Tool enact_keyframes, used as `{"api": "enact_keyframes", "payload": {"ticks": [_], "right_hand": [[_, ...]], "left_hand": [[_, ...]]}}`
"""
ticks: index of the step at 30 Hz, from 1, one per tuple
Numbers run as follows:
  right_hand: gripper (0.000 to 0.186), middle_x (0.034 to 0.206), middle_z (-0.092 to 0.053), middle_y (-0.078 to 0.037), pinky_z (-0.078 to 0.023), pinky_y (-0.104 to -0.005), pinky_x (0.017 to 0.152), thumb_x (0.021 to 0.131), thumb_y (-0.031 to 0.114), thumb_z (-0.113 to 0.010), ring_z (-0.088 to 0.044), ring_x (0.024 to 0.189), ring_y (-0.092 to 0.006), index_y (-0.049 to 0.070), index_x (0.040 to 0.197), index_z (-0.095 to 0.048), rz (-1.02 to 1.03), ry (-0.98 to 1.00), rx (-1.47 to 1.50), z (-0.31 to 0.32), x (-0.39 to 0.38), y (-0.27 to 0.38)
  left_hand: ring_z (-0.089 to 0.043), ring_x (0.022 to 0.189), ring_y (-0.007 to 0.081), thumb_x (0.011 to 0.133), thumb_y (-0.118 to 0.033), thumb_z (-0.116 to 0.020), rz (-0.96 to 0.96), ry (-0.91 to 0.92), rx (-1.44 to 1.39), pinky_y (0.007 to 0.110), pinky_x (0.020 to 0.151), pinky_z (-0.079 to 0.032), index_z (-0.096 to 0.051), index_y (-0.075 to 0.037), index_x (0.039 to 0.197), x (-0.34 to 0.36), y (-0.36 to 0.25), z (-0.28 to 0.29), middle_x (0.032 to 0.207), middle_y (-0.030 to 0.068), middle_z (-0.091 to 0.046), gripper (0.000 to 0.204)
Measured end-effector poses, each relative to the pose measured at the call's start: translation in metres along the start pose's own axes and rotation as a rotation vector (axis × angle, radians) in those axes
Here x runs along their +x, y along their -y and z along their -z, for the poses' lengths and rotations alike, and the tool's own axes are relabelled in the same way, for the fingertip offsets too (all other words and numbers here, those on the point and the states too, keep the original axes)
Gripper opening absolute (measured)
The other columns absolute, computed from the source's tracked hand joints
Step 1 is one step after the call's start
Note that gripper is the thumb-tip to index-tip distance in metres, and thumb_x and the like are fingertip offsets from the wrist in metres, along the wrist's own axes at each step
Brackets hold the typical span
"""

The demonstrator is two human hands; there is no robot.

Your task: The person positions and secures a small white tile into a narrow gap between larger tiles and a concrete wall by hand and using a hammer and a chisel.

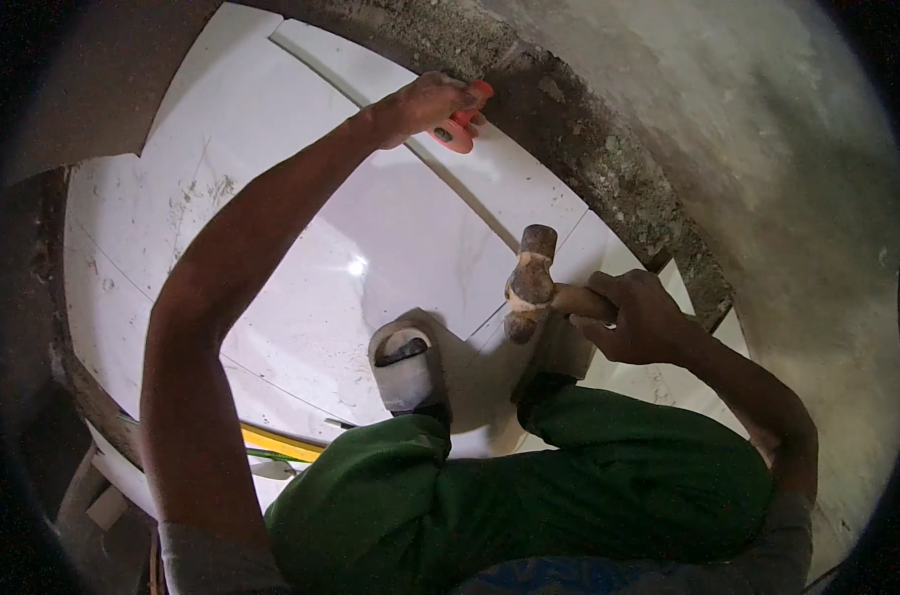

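Observation:
My left hand [422, 105] reaches to the far side, closed around an orange-red suction cup lifter [454, 138]. The lifter rests by the seam between a large white floor tile [390, 218] and a narrow white tile strip [544, 178] along the wall. A dark gap runs between strip and large tile. Nearer and to the right, my right hand [640, 315] grips the wooden handle of a worn hammer [532, 285]. The hammer's head is raised over the tiles, close to my knees, not touching the lifter.
A rough, broken mortar edge [608, 129] borders the tiles below a grey plastered wall [797, 198]. My slippered foot [408, 372] stands on the tile. A yellow bar [279, 443] lies near my left knee. A brown sheet [93, 89] covers the far left.

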State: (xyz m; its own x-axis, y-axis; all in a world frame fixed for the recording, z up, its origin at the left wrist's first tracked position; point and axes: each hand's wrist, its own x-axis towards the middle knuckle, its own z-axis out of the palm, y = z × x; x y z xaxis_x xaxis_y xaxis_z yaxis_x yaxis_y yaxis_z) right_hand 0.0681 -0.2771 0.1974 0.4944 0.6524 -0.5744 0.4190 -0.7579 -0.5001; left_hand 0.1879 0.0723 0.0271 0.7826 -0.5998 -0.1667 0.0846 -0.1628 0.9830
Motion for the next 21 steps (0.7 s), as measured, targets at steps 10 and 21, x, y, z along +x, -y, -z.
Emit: {"api": "enact_keyframes", "payload": {"ticks": [10, 21], "right_hand": [[0.033, 0.08, -0.067, -0.02, -0.052, -0.0515, 0.073, 0.087, 0.03, -0.073, -0.068, 0.078, -0.0422, 0.001, 0.099, -0.061, -0.055, -0.091, 0.116, -0.04, -0.002, 0.009], [0.034, 0.072, -0.066, -0.016, -0.056, -0.0483, 0.063, 0.091, 0.034, -0.068, -0.068, 0.067, -0.0363, 0.004, 0.107, -0.065, 0.406, -0.159, 0.011, -0.04, 0.093, 0.047]], "left_hand": [[-0.067, 0.086, 0.0169, 0.103, -0.043, -0.058, 0.176, -0.124, -0.384, 0.034, 0.081, -0.054, -0.065, -0.002, 0.107, 0.023, 0.018, -0.011, 0.094, 0.0067, -0.069, 0.042], [-0.066, 0.086, 0.0162, 0.099, -0.025, -0.062, 0.011, -0.162, 0.04, 0.034, 0.077, -0.054, -0.068, -0.004, 0.108, 0.019, 0.017, -0.016, 0.097, 0.0053, -0.07, 0.024]]}}
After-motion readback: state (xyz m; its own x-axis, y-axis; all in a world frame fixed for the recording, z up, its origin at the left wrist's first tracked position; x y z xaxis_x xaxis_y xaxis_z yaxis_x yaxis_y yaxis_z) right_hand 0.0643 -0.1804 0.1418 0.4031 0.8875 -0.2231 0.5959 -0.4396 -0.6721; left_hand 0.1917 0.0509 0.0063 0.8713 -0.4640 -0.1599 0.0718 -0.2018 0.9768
